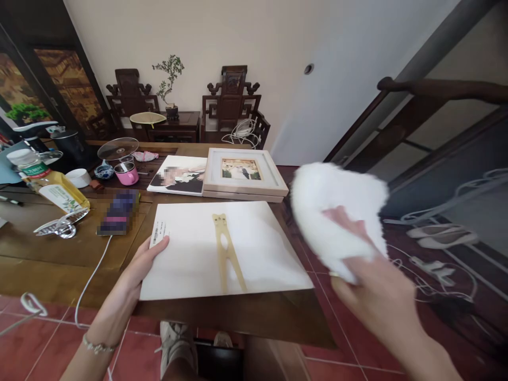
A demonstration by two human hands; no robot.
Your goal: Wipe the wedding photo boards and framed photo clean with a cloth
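A white board with a gold stand on its back (226,248) lies face down on the wooden table (59,254). My left hand (148,259) rests on its left edge, thumb on top by a barcode label, fingers gripping the edge. My right hand (369,280) is raised off the table's right side, closed on a fluffy white cloth (337,211). Behind the board lie a framed photo (242,172) on a stack and an unframed print (180,174).
On the left of the table are a phone (119,211) with a white cable, a bottle (47,185), a pink cup (127,172), bowls and a glass lid. Carved chairs and a bonsai stand by the wall. A stair rail, shoes and cables lie on the right.
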